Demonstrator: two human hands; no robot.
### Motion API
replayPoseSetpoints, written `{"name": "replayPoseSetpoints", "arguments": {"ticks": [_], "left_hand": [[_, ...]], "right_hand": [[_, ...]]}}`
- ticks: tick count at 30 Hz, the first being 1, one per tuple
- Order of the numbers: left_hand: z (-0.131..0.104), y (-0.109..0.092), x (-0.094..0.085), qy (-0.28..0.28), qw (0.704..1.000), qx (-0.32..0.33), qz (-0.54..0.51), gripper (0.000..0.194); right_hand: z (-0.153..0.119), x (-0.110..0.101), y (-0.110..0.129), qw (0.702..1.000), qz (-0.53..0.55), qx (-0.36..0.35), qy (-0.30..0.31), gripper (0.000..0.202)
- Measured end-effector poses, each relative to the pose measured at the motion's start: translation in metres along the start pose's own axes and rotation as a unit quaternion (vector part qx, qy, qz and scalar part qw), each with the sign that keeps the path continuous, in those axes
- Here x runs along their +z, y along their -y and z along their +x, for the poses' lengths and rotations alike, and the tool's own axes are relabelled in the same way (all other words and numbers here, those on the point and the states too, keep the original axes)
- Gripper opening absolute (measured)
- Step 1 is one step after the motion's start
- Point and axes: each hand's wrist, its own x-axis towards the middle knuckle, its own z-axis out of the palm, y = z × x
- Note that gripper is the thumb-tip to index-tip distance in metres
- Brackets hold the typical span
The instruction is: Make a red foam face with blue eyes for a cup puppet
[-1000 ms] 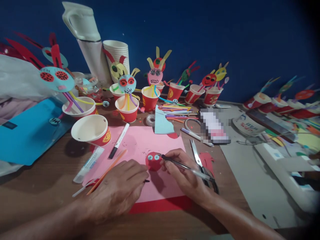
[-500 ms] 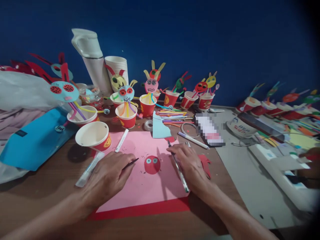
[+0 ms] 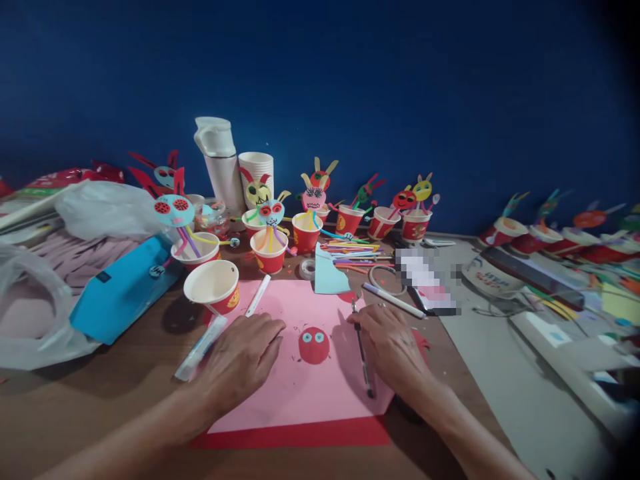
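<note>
On the pink sheet (image 3: 270, 400), a red paper circle (image 3: 314, 350) with two pale blue eyes lies between my hands. My left hand (image 3: 245, 353) rests on the sheet's left side, fingers curled together; whatever it may hold is hidden. To the right, my right hand (image 3: 393, 340) has its fingertips closed on a slim pen (image 3: 364, 363), which slants along the thumb side with its tip away from me. A clear-and-white tube (image 3: 200, 350) lies beside my left wrist. A white marker (image 3: 258, 295) sits just beyond the left fingers.
Decorated cups with paper faces (image 3: 269, 250) stand along the back, beside a thermos (image 3: 220, 160). An undecorated cup (image 3: 210, 283) is at left. Pale blue paper (image 3: 330, 273), a tape roll (image 3: 307, 269), coloured sticks (image 3: 360, 253), a marker (image 3: 395, 300) and a phone (image 3: 425, 280) lie beyond the sheet.
The view has shifted, so the scene sits lower and further right. The thin dark stick that showed in my left fingers is out of sight. My right hand keeps the pen, now more upright.
</note>
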Motion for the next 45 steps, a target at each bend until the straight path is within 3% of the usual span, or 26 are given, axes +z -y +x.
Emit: {"name": "replayPoseSetpoints", "arguments": {"ticks": [7,12,22,31,34,39,45], "left_hand": [[-0.002,0.006,0.005,0.065,0.997,-0.001,0.030,0.033],[-0.003,0.015,0.011,0.050,0.998,0.023,0.042,0.037],[-0.001,0.011,0.010,0.078,0.997,0.015,0.023,0.030],[0.001,0.010,0.009,0.068,0.998,0.016,0.010,0.026],[0.001,0.010,0.008,0.063,0.998,0.020,0.003,0.026],[0.001,0.008,0.008,0.047,0.999,0.023,-0.005,0.024],[0.002,0.006,0.006,0.037,0.999,0.029,-0.023,0.022]], "right_hand": [[0.002,0.000,0.003,0.999,0.027,0.003,0.042,0.026],[0.004,0.001,0.005,0.999,-0.003,-0.009,0.044,0.027],[0.005,-0.003,0.004,1.000,0.024,-0.002,0.012,0.023],[0.009,-0.013,-0.013,0.995,0.048,0.063,-0.052,0.019],[0.011,-0.017,-0.011,0.994,0.043,0.094,-0.021,0.019],[0.011,-0.016,0.002,0.989,0.024,0.113,0.088,0.019],[0.009,-0.015,0.004,0.989,0.036,0.103,0.104,0.015]]}}
